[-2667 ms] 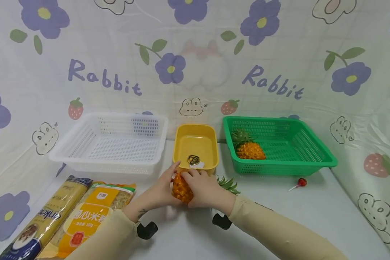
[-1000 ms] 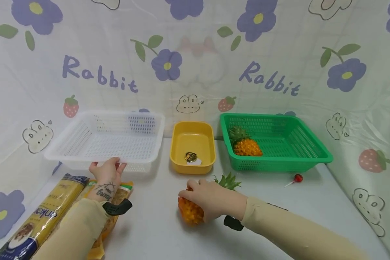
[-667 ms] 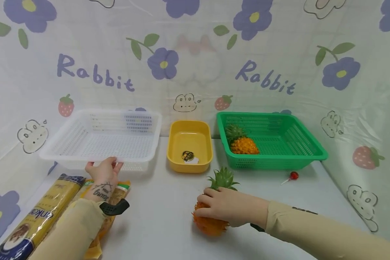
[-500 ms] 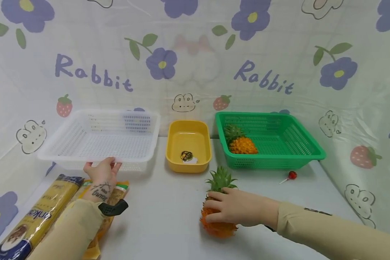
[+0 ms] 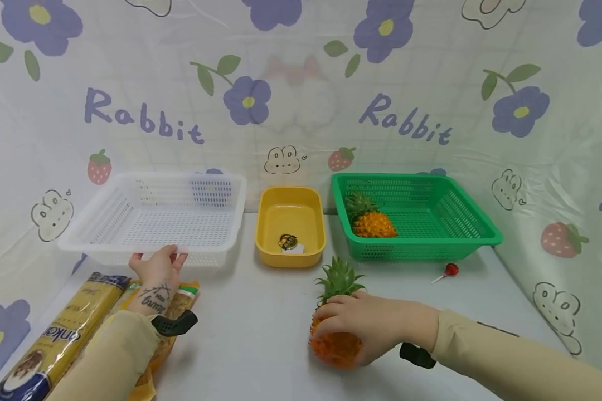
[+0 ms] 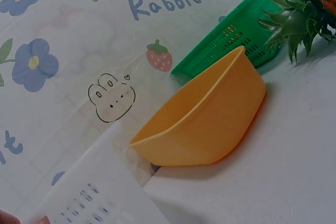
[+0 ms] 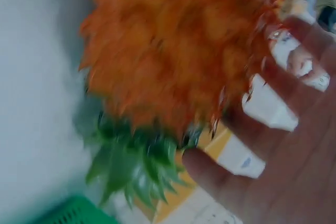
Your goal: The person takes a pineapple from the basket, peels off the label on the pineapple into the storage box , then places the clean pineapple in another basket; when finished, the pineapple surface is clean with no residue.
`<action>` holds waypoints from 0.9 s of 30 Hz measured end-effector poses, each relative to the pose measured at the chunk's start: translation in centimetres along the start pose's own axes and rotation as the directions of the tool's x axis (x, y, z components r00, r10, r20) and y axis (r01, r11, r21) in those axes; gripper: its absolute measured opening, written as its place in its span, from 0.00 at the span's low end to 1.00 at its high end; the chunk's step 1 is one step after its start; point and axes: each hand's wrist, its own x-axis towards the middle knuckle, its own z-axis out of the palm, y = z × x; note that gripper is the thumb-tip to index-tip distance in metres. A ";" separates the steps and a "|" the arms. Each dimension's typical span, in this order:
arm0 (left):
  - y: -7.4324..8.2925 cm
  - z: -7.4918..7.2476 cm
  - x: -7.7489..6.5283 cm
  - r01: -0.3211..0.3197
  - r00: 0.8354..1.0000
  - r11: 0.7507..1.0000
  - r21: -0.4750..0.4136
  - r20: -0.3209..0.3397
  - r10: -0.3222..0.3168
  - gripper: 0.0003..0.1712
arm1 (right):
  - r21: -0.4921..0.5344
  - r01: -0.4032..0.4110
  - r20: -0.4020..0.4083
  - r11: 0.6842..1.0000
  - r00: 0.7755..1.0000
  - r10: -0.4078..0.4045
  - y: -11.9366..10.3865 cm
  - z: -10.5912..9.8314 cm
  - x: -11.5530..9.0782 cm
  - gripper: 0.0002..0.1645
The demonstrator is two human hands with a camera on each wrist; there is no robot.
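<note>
In the head view my left hand (image 5: 155,277) grips the front rim of a white perforated basket (image 5: 215,248) at the back left. Two of its fingertips show at the rim in the left wrist view's lower corner. My right hand (image 5: 363,322) holds an orange pineapple (image 5: 331,350) on the table, fingers curved over its upper side. The pineapple's green crown points away toward the back. The right wrist view shows the same pineapple (image 7: 168,51) up close, blurred, with the spread fingers along its side and partly behind it.
A yellow tub (image 5: 291,259) holding a round dark label stands between the baskets. A second pineapple (image 5: 374,224) lies in the green basket (image 5: 426,249). A red lollipop (image 5: 451,270) lies before it. Two food packets, one gold (image 5: 72,323) and one orange (image 5: 180,303), lie front left.
My left hand has left the pineapple and moved left to the white basket's rim. My right hand has drawn the pineapple nearer and rightward, turning its crown toward the back.
</note>
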 end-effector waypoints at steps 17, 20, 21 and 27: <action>0.1 -0.1 0.0 0.020 1.000 1.000 0.017 -0.001 -0.020 0.49 | 0.496 -0.688 0.009 0.530 0.614 0.789 -1.1 1.7 2.3 0.63; 0.1 -0.1 0.0 0.021 1.000 1.000 0.022 -0.006 -0.021 0.48 | 0.522 -0.682 0.019 0.512 0.609 0.793 -1.0 2.3 2.6 0.65; 0.1 -0.1 0.0 0.020 1.000 1.000 0.023 -0.008 -0.020 0.48 | 0.529 -0.680 0.020 0.509 0.609 0.793 -1.0 2.4 2.7 0.67; 0.1 -0.1 0.0 0.023 1.000 1.000 0.019 -0.004 -0.023 0.49 | 0.533 -0.663 0.009 0.526 0.626 0.780 -1.3 2.7 3.2 0.70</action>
